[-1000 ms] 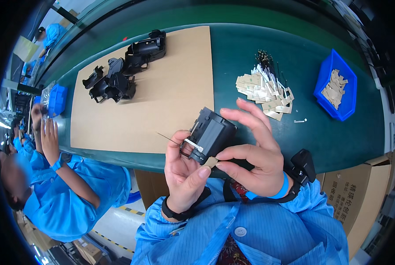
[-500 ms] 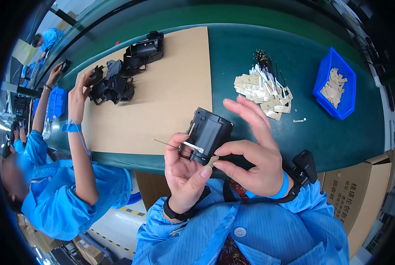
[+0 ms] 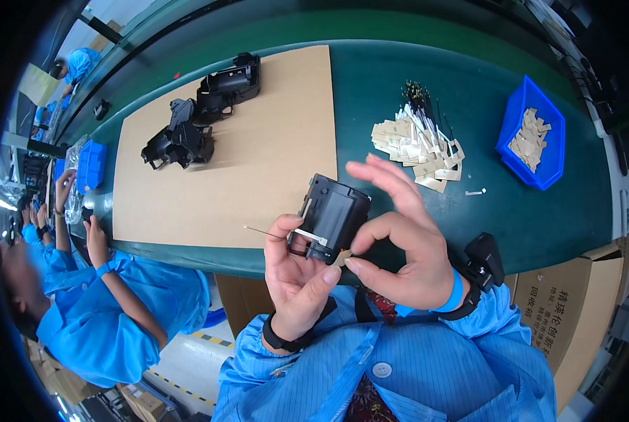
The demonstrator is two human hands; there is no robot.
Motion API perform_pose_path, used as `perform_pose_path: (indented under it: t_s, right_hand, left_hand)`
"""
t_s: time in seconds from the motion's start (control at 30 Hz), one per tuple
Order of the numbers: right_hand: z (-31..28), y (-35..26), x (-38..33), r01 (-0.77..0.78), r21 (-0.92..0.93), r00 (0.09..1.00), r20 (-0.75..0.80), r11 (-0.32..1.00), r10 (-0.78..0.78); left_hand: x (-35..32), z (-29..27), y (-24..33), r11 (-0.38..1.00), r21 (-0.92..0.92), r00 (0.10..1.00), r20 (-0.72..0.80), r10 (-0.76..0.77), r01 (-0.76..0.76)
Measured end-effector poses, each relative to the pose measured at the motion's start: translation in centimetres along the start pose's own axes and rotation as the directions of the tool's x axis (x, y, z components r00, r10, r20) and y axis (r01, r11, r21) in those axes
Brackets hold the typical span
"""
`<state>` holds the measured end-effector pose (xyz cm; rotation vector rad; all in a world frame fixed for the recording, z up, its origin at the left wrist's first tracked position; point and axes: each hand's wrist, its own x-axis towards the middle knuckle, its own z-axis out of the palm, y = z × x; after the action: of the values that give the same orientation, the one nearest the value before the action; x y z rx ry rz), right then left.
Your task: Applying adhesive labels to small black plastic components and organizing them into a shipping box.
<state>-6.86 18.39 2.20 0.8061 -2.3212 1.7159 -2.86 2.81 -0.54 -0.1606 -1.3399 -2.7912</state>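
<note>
- We see the left hand (image 3: 293, 281) clamped on a black housing (image 3: 337, 207), its fingers curled along the near left side, the housing tilted above the table's (image 3: 399, 232) near edge
- We find the right hand's (image 3: 413, 257) thumb and forefinger pinched together on a small tan tab (image 3: 342, 259) at the housing's lower corner, just beside the left thumb's tip, while its other fingers spread apart over the table
- We note a white strip (image 3: 311, 235) across the housing's lower left, with a thin wire (image 3: 259, 230) pointing leftward
- On our right, a blue bin (image 3: 557, 163) holds a loose heap of tan paper pieces (image 3: 530, 141)
- On our far left, near a co-worker (image 3: 103, 309), we see another blue bin (image 3: 91, 167); its contents seem too small and angled for us to tell
- Between the right bin and a cardboard sheet (image 3: 272, 176), we see a pile of white and tan strips (image 3: 423, 148) with dark wires
- On that sheet, we see more black housings (image 3: 181, 144) clustered toward its far left
</note>
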Motion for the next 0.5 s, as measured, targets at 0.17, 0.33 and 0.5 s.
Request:
perform_pose_path:
  t_s: [0.17,0.33,0.5]
  right_hand:
    - [-0.2,0.1,-0.2,0.058,-0.117,0.998,0.004,0.992,-0.058]
    - [-2.1,-0.3,-0.6,0.177,-0.227,0.983,-0.008,0.958,-0.183]
    - [-9.6,-0.2,-0.7,-0.16,-0.328,0.857,-0.514,0.931,-0.034]
  left_hand:
    - [-0.2,-0.2,-0.5,1.0,0.005,0.999,0.043,0.028,-0.028]
    - [0.2,0.6,-0.3,0.98,-0.171,0.994,0.025,-0.103,0.105]
    - [0.0,0.4,-0.1,0.981,-0.102,0.983,-0.056,-0.173,0.167]
